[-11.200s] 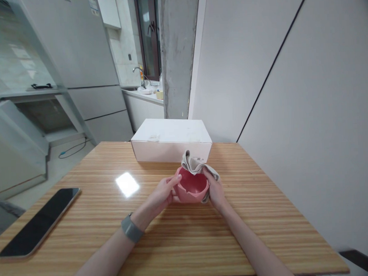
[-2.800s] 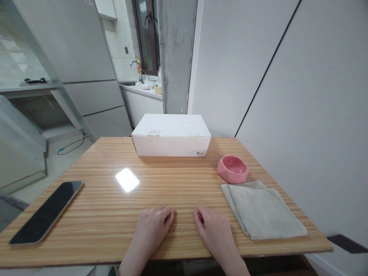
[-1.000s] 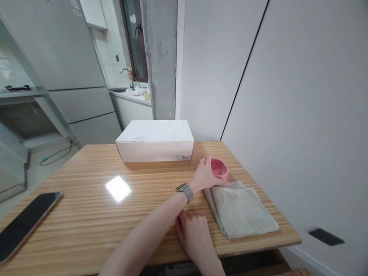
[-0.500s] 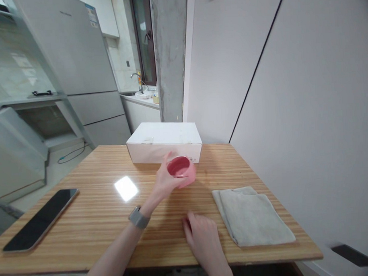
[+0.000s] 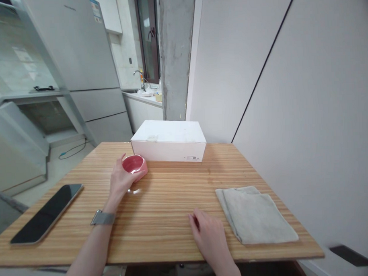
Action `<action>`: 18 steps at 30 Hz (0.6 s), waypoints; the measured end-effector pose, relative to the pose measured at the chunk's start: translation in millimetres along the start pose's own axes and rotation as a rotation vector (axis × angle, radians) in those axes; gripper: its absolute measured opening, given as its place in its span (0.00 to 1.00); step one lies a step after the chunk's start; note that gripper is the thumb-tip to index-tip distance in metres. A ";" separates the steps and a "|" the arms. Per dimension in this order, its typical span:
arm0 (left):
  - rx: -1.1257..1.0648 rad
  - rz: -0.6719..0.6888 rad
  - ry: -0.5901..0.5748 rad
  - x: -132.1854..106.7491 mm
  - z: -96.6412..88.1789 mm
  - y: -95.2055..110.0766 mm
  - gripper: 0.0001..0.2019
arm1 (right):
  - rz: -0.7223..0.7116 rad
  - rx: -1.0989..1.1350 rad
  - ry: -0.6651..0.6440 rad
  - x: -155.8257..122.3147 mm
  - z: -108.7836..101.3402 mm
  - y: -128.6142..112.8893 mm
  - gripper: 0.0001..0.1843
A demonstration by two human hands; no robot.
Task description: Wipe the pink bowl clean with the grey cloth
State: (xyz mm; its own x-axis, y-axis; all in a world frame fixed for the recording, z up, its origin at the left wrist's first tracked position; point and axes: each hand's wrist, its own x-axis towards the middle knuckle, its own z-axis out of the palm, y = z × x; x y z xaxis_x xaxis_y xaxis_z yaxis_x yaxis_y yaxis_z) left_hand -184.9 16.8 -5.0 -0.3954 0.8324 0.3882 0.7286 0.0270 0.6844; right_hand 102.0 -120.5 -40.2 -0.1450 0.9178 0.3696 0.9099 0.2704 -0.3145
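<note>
A pink bowl with a glossy red-pink inside is gripped by my left hand, thumb at its near side and fingers at its far left. It is close to the left front corner of a white box; whether it touches the table cannot be told. My right hand rests near the table's front edge, its fingers curled in and nothing visible in them. Just right of that hand lies a folded grey cloth.
On the left of the wooden table lies a black phone. The white box stands at the back edge. A white wall runs along the right side, and a fridge stands beyond the table at the left.
My left hand has carried the pink bowl to the left, from in front of the white box to beside its left corner. My right hand has stayed almost still.
</note>
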 end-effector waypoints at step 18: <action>-0.404 0.202 -0.606 -120.7 29.2 110.6 0.22 | 0.183 -0.169 0.317 -42.6 -42.2 73.4 0.23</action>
State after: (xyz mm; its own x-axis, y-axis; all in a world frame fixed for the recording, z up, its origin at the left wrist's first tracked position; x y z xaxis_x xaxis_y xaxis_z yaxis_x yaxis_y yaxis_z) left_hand -40.3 -64.5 5.8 0.1861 0.9615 0.2024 0.4462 -0.2662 0.8544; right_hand 191.3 -152.0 -42.2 0.1285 0.8042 0.5803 0.9645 0.0347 -0.2617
